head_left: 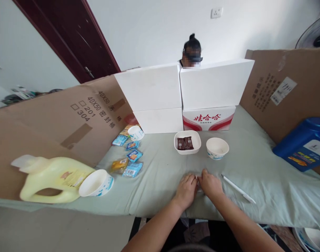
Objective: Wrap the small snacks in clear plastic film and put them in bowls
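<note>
My left hand (186, 189) and my right hand (210, 184) rest side by side on the pale green cloth (254, 164) near the table's front edge. Their fingers are curled and pinched together over something small and whitish (198, 177) between them, which I cannot make out. Just beyond them stand a white rectangular dish (187, 141) holding two dark brown wrapped bars and a round paper bowl (217, 147). A white pen-like stick (238, 189) lies on the cloth to the right of my right hand.
Several blue and orange snack packets (130, 157) lie at the left with a small bowl (136, 132). A yellow jug (53, 178) and a tipped paper bowl (96, 182) sit at front left. A blue jug (305, 143) leans at right. White boxes (183, 94) and cardboard sheets wall the table; a person sits behind.
</note>
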`<state>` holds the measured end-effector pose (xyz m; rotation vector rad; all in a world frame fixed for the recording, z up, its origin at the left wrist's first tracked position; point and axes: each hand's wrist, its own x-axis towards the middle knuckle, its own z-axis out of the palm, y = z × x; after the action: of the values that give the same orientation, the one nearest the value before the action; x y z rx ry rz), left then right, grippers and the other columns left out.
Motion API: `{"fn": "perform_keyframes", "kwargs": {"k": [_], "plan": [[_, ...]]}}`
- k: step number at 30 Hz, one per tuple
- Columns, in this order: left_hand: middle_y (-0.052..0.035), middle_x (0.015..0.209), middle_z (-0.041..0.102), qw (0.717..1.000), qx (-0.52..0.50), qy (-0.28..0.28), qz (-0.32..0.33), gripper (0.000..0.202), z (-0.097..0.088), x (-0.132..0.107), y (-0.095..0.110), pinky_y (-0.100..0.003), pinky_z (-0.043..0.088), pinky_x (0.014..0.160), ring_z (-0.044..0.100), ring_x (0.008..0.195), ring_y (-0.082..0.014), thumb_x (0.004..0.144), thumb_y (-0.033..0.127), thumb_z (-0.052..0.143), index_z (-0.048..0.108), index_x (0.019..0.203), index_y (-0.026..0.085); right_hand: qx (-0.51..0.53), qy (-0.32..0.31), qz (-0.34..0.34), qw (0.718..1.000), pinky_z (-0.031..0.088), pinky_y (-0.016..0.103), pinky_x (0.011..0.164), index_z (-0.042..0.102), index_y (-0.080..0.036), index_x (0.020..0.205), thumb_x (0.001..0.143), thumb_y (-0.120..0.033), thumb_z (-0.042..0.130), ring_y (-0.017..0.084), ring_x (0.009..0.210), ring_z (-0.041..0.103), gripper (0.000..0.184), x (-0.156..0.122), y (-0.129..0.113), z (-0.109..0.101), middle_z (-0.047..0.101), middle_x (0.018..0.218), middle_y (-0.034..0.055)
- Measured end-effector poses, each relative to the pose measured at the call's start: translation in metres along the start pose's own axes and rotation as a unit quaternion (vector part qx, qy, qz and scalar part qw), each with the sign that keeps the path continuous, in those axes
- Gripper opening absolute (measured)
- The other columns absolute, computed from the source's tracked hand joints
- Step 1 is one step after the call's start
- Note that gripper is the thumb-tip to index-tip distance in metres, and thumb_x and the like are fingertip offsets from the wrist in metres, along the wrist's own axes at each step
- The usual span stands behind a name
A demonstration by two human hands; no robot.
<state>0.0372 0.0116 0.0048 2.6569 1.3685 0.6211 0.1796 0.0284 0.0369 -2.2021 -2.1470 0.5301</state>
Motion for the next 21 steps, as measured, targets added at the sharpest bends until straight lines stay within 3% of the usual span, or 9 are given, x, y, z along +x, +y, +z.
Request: {"fn": "perform_keyframes", "kwargs": {"k": [4, 8, 12, 15, 18, 21], "plan": [[-0.0089, 0.121, 0.060, 0.999, -0.030, -0.004, -0.015, 0.025, -0.006, -0.008, -0.002, -0.047, 0.042, 0.103, 0.051, 0.120, -0.0255, 0.088, 0.014, 0.050, 0.061, 0.110, 0.019, 0.000, 0.031, -0.003, 1.000, 0.045, 0.034, 0.077, 0.053, -0.011, 0.109, 0.092, -0.027, 0.049, 0.027, 0.094, 0.066, 0.024, 0.000, 0.012, -0.006, 0.066, 0.104, 0.0171], [-0.0092, 0.136, 0.053, 0.998, -0.043, -0.017, -0.034, 0.039, -0.008, -0.009, -0.001, -0.049, 0.035, 0.110, 0.044, 0.130, -0.0256, 0.086, 0.014, 0.051, 0.054, 0.125, 0.020, 0.022, 0.048, -0.079, 0.995, 0.039, 0.030, 0.091, 0.057, -0.017, 0.111, 0.091, -0.022, 0.048, 0.021, 0.109, 0.056, 0.022, 0.000, 0.013, -0.008, 0.061, 0.116, 0.0105], [-0.0114, 0.138, 0.052, 0.998, -0.049, -0.010, -0.038, 0.048, -0.001, -0.012, -0.004, -0.051, 0.034, 0.110, 0.044, 0.131, -0.0267, 0.084, 0.015, 0.052, 0.047, 0.132, 0.018, 0.038, 0.039, -0.128, 0.990, 0.037, 0.029, 0.092, 0.061, -0.018, 0.109, 0.090, -0.017, 0.048, 0.021, 0.109, 0.054, 0.023, 0.000, 0.004, -0.001, 0.064, 0.111, 0.0088], [-0.0162, 0.136, 0.051, 0.996, -0.056, 0.036, -0.060, 0.052, 0.008, -0.019, -0.011, -0.054, 0.038, 0.107, 0.045, 0.130, -0.0301, 0.083, 0.022, 0.056, 0.044, 0.133, 0.015, 0.049, 0.028, -0.132, 0.990, 0.040, 0.028, 0.085, 0.064, -0.016, 0.100, 0.084, -0.011, 0.051, 0.020, 0.100, 0.059, 0.021, 0.002, -0.001, -0.001, 0.068, 0.100, 0.0088], [-0.0183, 0.134, 0.051, 0.992, -0.065, 0.081, -0.078, 0.056, 0.015, -0.027, -0.019, -0.055, 0.042, 0.103, 0.047, 0.127, -0.0324, 0.084, 0.032, 0.058, 0.041, 0.134, 0.014, 0.066, 0.025, -0.139, 0.988, 0.041, 0.023, 0.077, 0.066, -0.018, 0.093, 0.082, -0.011, 0.054, 0.016, 0.089, 0.061, 0.018, 0.014, 0.006, -0.024, 0.070, 0.093, 0.0039], [-0.0177, 0.130, 0.054, 0.993, -0.067, 0.070, -0.070, 0.051, 0.016, -0.029, -0.022, -0.055, 0.042, 0.102, 0.049, 0.124, -0.0322, 0.086, 0.034, 0.057, 0.044, 0.130, 0.014, 0.073, 0.063, -0.121, 0.988, 0.041, 0.022, 0.076, 0.065, -0.019, 0.101, 0.089, -0.018, 0.047, 0.015, 0.089, 0.061, 0.021, 0.041, 0.028, -0.072, 0.069, 0.098, 0.0025]]}}
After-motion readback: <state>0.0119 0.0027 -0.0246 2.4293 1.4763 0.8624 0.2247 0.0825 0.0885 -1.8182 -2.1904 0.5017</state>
